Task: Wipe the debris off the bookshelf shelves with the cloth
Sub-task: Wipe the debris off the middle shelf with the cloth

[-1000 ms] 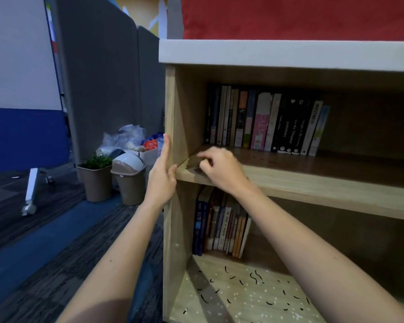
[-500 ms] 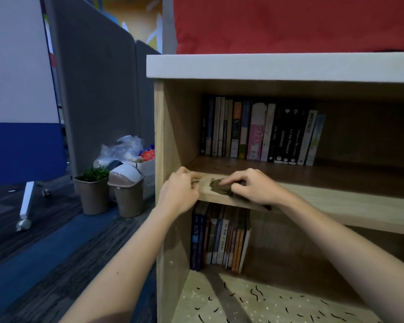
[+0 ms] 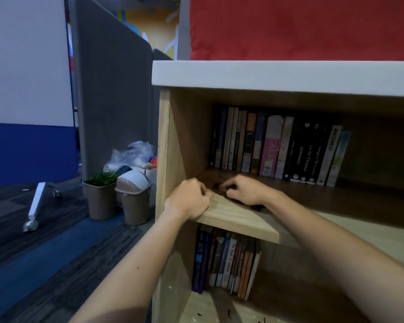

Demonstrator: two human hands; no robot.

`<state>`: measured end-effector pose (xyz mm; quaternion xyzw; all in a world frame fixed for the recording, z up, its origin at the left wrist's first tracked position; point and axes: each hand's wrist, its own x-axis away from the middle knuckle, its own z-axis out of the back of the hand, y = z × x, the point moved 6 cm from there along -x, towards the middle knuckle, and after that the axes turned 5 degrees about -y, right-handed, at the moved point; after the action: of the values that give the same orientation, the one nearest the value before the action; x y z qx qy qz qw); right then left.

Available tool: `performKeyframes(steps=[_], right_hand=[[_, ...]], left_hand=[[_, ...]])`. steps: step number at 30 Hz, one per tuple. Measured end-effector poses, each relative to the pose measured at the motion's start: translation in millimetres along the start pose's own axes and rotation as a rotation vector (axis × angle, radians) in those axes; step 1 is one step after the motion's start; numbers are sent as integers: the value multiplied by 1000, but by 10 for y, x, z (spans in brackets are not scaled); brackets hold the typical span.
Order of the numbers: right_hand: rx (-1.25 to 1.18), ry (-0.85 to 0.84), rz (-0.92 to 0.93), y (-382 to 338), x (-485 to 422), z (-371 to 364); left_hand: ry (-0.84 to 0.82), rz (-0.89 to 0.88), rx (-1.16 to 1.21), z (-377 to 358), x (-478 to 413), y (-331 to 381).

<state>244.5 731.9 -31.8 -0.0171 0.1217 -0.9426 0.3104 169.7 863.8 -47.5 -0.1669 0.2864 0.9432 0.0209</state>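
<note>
Gripping shelf (image 3: pixel 238 217) edge: left hand (image 3: pixel 189 199) | right hand (image 3: pixel 245 190) fisted, contents unclear | spine "IELTS" (image 3: pixel 199 250)

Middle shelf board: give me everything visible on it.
The shelf is a light wood-grain board, level, fixed into the bookcase's left side panel. Its front edge catches light; the top is darker, in shadow. A row of upright books stands at its back. The left hand is curled at its front left corner, and the right hand rests on top, bunched over a dark cloth, barely visible.
</note>
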Motion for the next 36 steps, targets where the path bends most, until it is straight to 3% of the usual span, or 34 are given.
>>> performKeyframes(steps=[7, 12, 18, 25, 29, 36], right_hand=[[63, -20, -45, 81, -242, 80], [73, -50, 105, -101, -125, -21], [115, -58, -11, 112, -448, 51], [73, -88, 170, -356, -589, -91], [51, -43, 55, -118, -700, 14], [59, -82, 126, -174, -673, -5]], left_hand=[[11, 35, 2, 51, 49, 46], [4, 14, 23, 46, 63, 51], [-3, 47, 5, 31, 28, -7], [8, 31, 10, 66, 82, 66], [12, 41, 4, 70, 69, 56], [29, 45, -2, 81, 77, 63]])
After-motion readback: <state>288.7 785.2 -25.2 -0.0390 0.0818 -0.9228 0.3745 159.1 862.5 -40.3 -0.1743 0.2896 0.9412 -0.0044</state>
